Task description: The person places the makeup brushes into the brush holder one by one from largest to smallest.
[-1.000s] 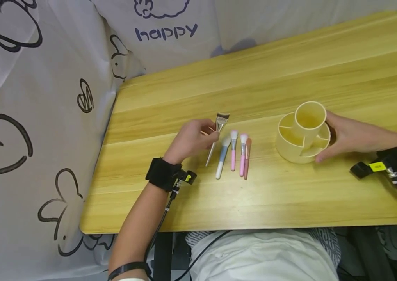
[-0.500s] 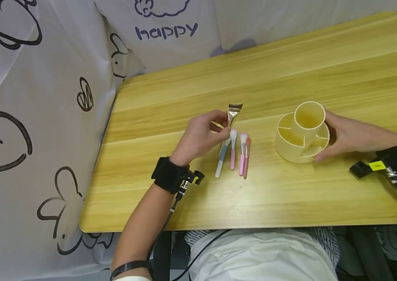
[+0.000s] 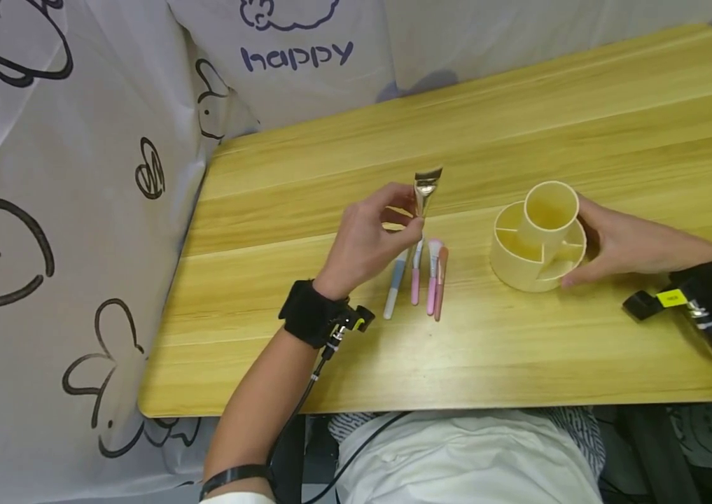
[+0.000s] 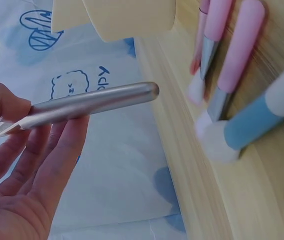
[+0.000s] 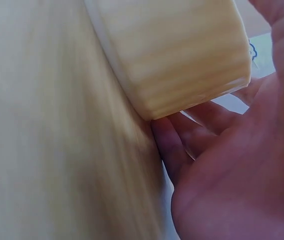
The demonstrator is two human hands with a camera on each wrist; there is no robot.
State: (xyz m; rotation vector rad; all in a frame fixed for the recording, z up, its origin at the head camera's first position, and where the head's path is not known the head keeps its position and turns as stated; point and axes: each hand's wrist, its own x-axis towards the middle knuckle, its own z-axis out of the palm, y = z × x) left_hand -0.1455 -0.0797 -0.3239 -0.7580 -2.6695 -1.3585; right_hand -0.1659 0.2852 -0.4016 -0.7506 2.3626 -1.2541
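In the head view, my left hand point(image 3: 365, 238) pinches a flat-headed makeup brush point(image 3: 427, 187) between thumb and fingers, bristles up and above the table. Its silvery handle point(image 4: 97, 102) sticks out past the fingertips in the left wrist view. To the right, my right hand point(image 3: 636, 241) grips the side of a cream round brush holder point(image 3: 516, 269), thumb at the front and fingers behind. The holder stands upright, with a tall central cup and divided compartments around it. In the right wrist view, fingers touch the lower edge of its wall point(image 5: 176, 55).
Below my left hand lie a blue-and-white brush point(image 3: 395, 287), two pink brushes point(image 3: 415, 280) and a darker rose brush point(image 3: 441, 287), side by side on the wooden table point(image 3: 507, 357). A white printed cloth point(image 3: 324, 91) hangs behind and at the left.
My left hand has lifted the flat brush and carried it right and away from the body, over the heads of the lying brushes. My right hand and the holder have barely shifted.
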